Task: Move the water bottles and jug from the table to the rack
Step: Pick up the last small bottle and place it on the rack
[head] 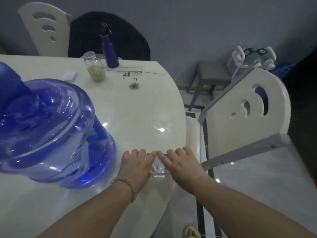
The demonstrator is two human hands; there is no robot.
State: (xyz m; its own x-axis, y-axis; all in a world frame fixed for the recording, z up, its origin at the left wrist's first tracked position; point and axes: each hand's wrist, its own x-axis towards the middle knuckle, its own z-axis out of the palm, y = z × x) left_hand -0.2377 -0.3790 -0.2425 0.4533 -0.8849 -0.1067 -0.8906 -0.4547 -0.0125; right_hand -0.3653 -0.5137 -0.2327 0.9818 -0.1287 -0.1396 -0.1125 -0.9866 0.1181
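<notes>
Blue jug (51, 131) on table (145, 103), white chair (247, 133) beside rack (223, 97).

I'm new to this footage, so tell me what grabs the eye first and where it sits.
The big translucent blue jug dominates the left of the white table. At the near edge, the left hand and right hand meet over a small clear object. A dark blue bottle and a clear bottle stand at the far edge.
</notes>
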